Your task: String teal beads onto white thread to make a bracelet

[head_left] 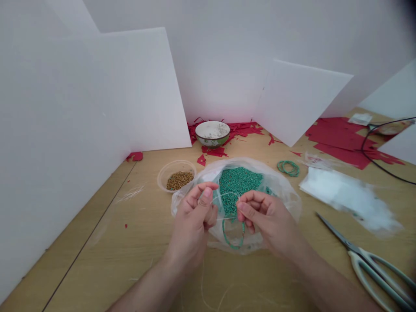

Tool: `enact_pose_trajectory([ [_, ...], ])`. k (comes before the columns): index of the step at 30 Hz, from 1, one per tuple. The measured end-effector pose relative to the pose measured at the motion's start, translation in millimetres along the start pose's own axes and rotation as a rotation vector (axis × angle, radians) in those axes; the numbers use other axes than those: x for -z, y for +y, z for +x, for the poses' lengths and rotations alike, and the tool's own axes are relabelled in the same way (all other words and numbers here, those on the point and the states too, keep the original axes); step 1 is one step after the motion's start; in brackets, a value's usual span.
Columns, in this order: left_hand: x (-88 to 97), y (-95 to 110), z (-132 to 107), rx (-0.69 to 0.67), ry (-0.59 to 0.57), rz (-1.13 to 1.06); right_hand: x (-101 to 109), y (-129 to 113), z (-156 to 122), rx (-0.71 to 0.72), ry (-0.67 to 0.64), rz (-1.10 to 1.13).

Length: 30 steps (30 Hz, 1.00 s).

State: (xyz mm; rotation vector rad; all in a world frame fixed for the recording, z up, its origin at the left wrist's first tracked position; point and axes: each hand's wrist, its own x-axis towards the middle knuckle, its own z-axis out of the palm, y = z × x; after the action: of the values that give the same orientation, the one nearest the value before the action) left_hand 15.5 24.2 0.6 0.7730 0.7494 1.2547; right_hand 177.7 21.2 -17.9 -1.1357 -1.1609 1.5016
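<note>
My left hand (195, 212) and my right hand (263, 214) sit close together above a clear plastic bag (286, 195) holding a heap of small green beads (237, 184). Thumb and forefinger of each hand pinch a thin clear thread (225, 195) stretched between them. A short strand of green beads (232, 236) hangs in a loop below the hands, with its upper end hidden by my right fingers. My wrists rest just in front of the bag.
A clear tub of brown beads (177, 178) stands left of the bag, behind it a ceramic bowl (212, 133). Green bead loops (288, 168), white plastic sheeting (347, 199), large scissors (370, 268), red paper scraps (338, 141) and a black cable (367, 149) lie on the wooden table (97, 260). White foam boards (130, 86) stand behind.
</note>
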Motion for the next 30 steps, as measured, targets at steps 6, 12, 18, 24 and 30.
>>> enact_pose_trajectory([
  [6, 1.9, -7.2, -3.6, -0.003, -0.088, 0.063, -9.6, -5.4, -6.0, -0.016, -0.016, -0.198],
  [12, -5.1, -4.8, -5.0, 0.047, -0.034, -0.015, -5.3, -7.4, -7.0, -0.09, -0.06, -0.289],
  [18, -12.5, 2.4, -10.3, 0.161, -0.035, -0.09, -5.7, -5.7, -13.5, -0.063, -0.169, -0.333],
  [24, -5.1, 11.2, -1.1, 0.088, -0.118, -0.104, -2.4, -5.9, -11.4, -0.045, -0.231, -0.193],
  [30, 12.8, 7.1, 12.2, -0.048, 0.001, 0.346, 4.5, 1.0, -0.7, -0.009, -0.209, 0.155],
])
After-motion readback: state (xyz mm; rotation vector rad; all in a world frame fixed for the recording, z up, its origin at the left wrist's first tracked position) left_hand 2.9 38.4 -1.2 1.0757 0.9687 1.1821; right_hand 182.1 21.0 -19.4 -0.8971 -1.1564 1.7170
